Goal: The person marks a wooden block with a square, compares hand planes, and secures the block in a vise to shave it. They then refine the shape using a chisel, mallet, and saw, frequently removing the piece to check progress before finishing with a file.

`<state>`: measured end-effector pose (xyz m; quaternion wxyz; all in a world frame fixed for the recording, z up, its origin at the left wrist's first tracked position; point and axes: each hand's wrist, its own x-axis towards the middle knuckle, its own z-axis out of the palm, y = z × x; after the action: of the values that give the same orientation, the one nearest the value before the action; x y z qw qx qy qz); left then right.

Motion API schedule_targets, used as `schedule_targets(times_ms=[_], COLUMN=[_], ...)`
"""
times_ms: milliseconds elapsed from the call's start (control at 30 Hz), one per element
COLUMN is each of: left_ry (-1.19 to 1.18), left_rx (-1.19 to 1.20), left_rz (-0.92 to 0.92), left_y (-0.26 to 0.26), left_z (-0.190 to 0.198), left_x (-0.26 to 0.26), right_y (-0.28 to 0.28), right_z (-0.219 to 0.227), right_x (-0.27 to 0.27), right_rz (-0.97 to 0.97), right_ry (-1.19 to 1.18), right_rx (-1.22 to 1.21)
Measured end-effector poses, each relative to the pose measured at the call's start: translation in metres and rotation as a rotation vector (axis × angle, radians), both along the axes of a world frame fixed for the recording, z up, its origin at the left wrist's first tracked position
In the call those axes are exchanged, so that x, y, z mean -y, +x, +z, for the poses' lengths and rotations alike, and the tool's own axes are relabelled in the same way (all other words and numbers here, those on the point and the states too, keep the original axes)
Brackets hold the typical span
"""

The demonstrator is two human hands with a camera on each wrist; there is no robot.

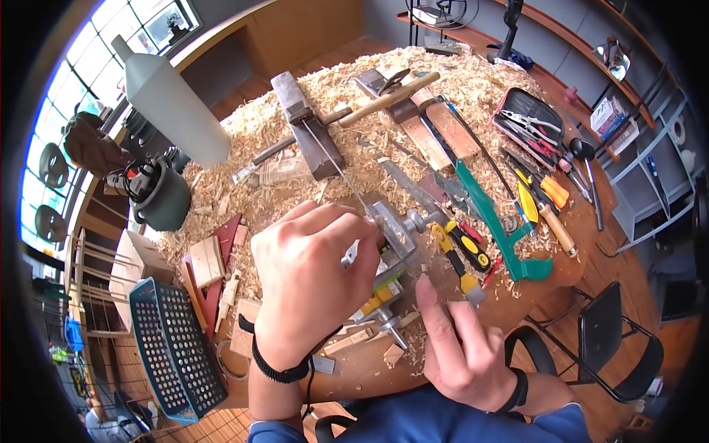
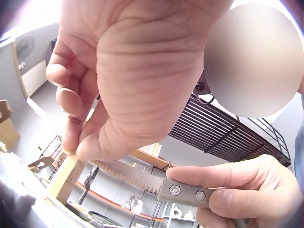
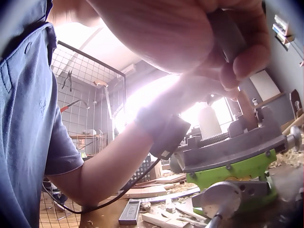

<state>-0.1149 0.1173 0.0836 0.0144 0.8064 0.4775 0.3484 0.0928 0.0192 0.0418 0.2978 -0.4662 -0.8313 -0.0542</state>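
Observation:
My right hand (image 1: 465, 347) grips the grey, bolted handle (image 2: 187, 192) of a handsaw. The saw's toothed blade (image 2: 128, 175) runs past the far side of my left fingertips and shows edge-on in the head view as a thin line. My left hand (image 1: 310, 258) has its thumb and fingers pinched at the top of a narrow wooden strip (image 2: 66, 180), with the blade close beside them. The strip (image 3: 246, 111) stands upright in the jaws of a grey bench vise (image 1: 395, 244) with a green base (image 3: 228, 178).
Shavings (image 1: 251, 118) cover the far table. Two wooden planes and a mallet (image 1: 391, 100) lie there. To the right are a green saw (image 1: 491, 207), a chisel, yellow-handled tools and a plier case (image 1: 528, 118). A perforated basket (image 1: 177, 351) and white bottle (image 1: 173, 103) stand left.

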Motion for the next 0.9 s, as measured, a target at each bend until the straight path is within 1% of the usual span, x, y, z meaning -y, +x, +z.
schedule_targets(times_ms=[133,267,333,467,567,633,700,833,900], left_ry=[-0.018,-0.041,-0.005,-0.003,-0.033,-0.073,-0.062,-0.050,-0.044], left_rx=[0.042,0.042,0.023,0.015,0.027,0.003,0.003,0.018,0.020], left_rz=[-0.027,-0.008,-0.016,-0.015,-0.009,0.037,0.025,-0.002,-0.002], left_y=[-0.003,-0.001,0.000,0.001,0.000,-0.002,-0.003,-0.004,-0.006], left_z=[-0.001,0.001,0.000,0.000,0.003,0.006,0.006,0.008,0.006], left_x=[-0.002,0.000,0.000,0.001,0.002,0.003,0.002,0.000,-0.002], right_y=[-0.002,0.008,0.009,0.005,0.008,0.009,0.010,0.010,0.010], right_z=[0.006,0.002,0.006,0.007,0.011,0.010,0.005,0.009,0.012], right_x=[0.001,-0.001,-0.003,-0.003,-0.002,-0.003,-0.005,-0.005,-0.009], right_rz=[0.000,0.014,0.025,0.024,0.011,0.008,0.032,0.042,0.058], right_ry=[-0.025,-0.023,-0.044,-0.046,-0.064,-0.085,-0.059,-0.061,0.054], right_rx=[0.020,0.016,0.007,-0.050,-0.064,-0.070,-0.104,-0.108,-0.204])
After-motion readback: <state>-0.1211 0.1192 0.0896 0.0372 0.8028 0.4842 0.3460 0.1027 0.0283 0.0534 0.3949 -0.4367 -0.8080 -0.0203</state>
